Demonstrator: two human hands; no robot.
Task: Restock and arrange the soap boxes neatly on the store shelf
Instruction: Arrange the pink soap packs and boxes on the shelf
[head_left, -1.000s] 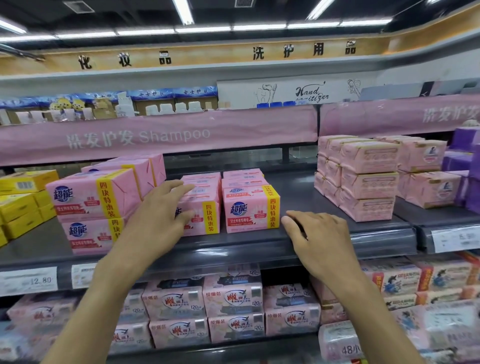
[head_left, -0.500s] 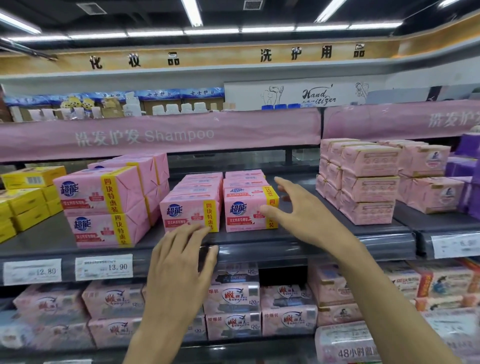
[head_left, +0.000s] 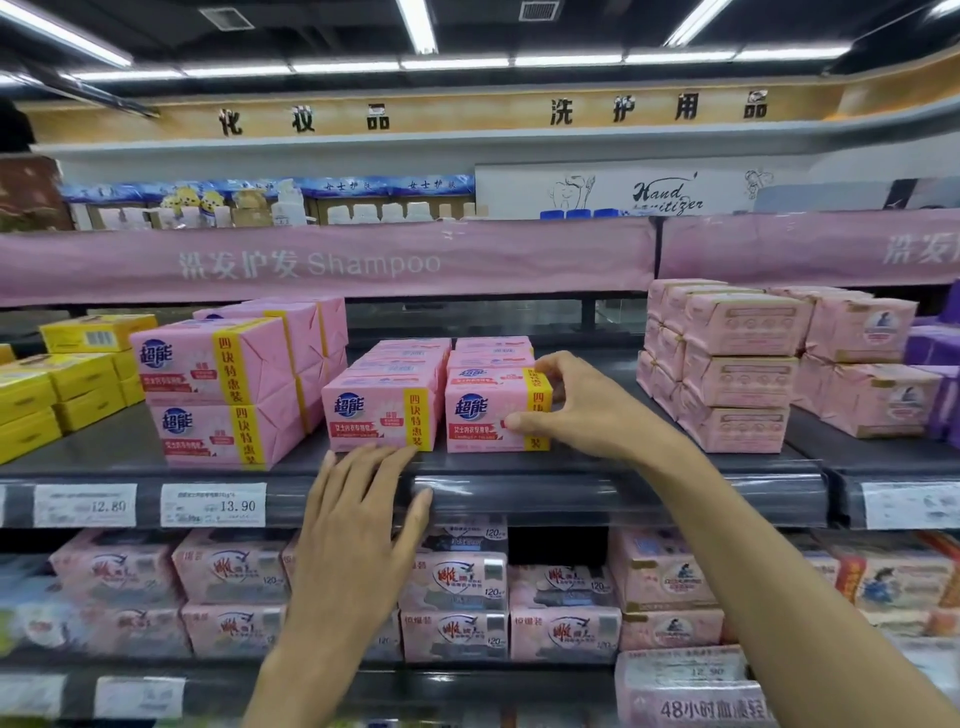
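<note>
Two rows of pink soap boxes with yellow bands run front to back on the dark shelf (head_left: 649, 470). My right hand (head_left: 576, 410) grips the right end of the front box of the right row (head_left: 485, 413), thumb on its front, fingers over its top. The front box of the left row (head_left: 376, 410) stands beside it. My left hand (head_left: 358, 512) lies flat on the shelf's front edge, fingers spread, fingertips just below that left box. A two-high stack of the same pink boxes (head_left: 218, 389) stands further left.
Yellow boxes (head_left: 57, 389) fill the shelf's far left. Paler pink packs (head_left: 737, 369) are stacked three high to the right, purple packs (head_left: 935, 353) beyond. Price tags (head_left: 213, 504) line the shelf rail. The shelf below holds several pink soap packs (head_left: 452, 603).
My right hand reached in from the shelf edge and closed on the right front box. My left hand left the boxes and dropped flat onto the shelf's front edge.
</note>
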